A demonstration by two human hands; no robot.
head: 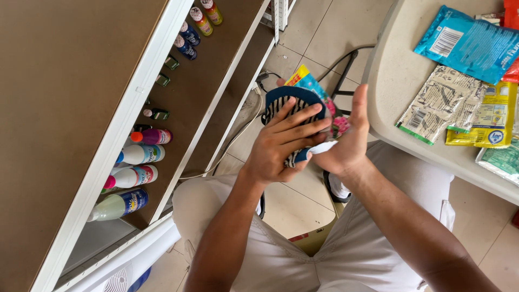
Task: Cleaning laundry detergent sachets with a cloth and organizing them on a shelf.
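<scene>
My left hand (284, 143) lies with fingers spread across a round, dark blue pack with black and white stripes (285, 105). My right hand (346, 138) holds the same bundle from the right side, thumb up. Behind the striped pack sits a colourful sachet, yellow, blue and pink (311, 86), gripped together with it. Both hands hover above my knees in light trousers (303, 254), over the tiled floor.
A white shelving unit (162, 65) with brown boards stands at the left, holding several bottles (135, 173). At the right a pale table (389, 81) carries a blue packet (470, 43), a printed white sachet (438, 103) and a yellow one (489, 119). A black cable (340, 59) runs across the floor.
</scene>
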